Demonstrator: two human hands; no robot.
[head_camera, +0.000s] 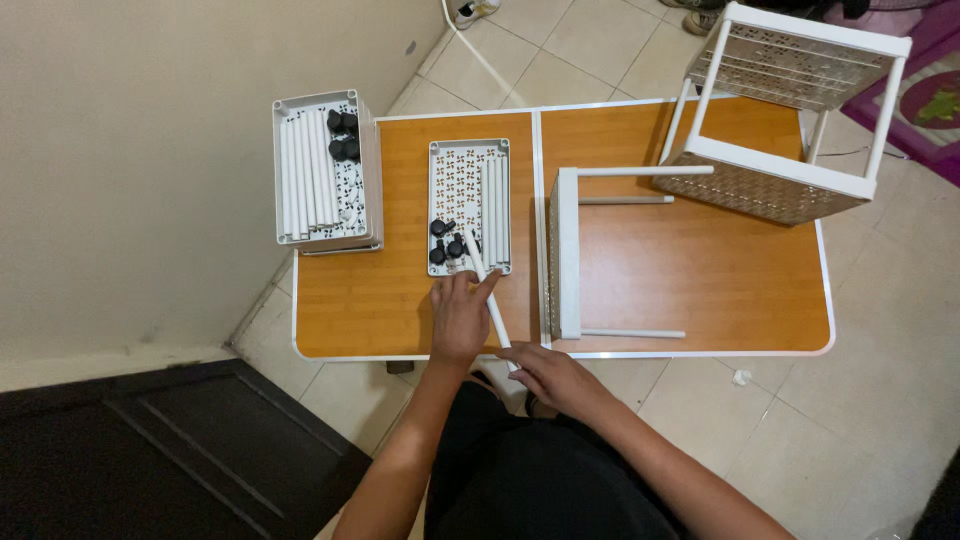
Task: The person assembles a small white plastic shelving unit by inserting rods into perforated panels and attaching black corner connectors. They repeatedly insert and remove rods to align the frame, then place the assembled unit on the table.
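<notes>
- Two white perforated trays sit on the wooden folding table (700,260). Far left, the stacked tray (325,170) hangs over the table's corner, loaded with white tubes and a few black caps.
- Next along, the flat tray (468,205) lies on the left half of the table, with more tubes on its right side and black caps (446,240) at its near end.
- Left hand (460,320) rests just below that tray, fingers loosely curled against the white tube (487,295).
- That tube runs at a slant from the tray's near edge, over the table's front edge, down to the right hand (555,378), whose fingers close around its lower end.
- Right of centre, a shelf panel with legs (566,250) stands on its edge, three thin legs pointing right.
- Far right, an assembled two-tier rack (790,110) lies tipped on its side across the table's corner.
</notes>
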